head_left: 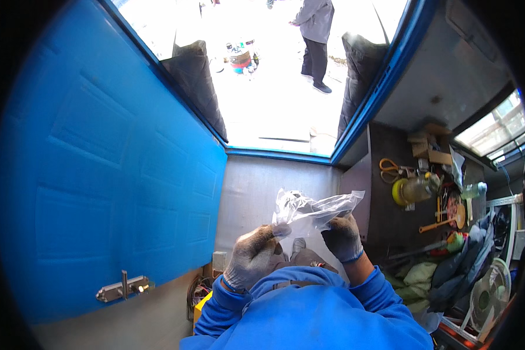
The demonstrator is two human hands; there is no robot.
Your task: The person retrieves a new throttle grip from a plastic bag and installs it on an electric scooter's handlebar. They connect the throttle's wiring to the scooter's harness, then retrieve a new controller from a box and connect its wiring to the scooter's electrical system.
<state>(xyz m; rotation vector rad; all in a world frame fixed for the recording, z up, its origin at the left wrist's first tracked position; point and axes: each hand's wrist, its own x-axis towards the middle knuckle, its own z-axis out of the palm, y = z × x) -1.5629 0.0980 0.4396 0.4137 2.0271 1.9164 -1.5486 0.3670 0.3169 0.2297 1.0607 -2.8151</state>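
Between my two gloved hands a clear plastic bag (315,211) is stretched out in front of my body. My left hand (252,252), in a worn grey-and-brown work glove, pinches the bag's near left part between thumb and fingers. On the other side my right hand (342,236), in a similar soiled glove, is closed on the bag's right part; its fingertips are partly hidden by shade and plastic. The bag is crumpled at its left top, and one corner sticks out past my right hand. Whether anything lies inside it I cannot make out.
A blue door (116,151) with a metal handle (122,289) stands open at left. Ahead is a bright doorway with dark padded curtains (197,81); a person (315,41) stands outside. At right a dark table (385,151) carries scissors (389,167) and bottles; clothes and a fan (489,297) lie nearer.
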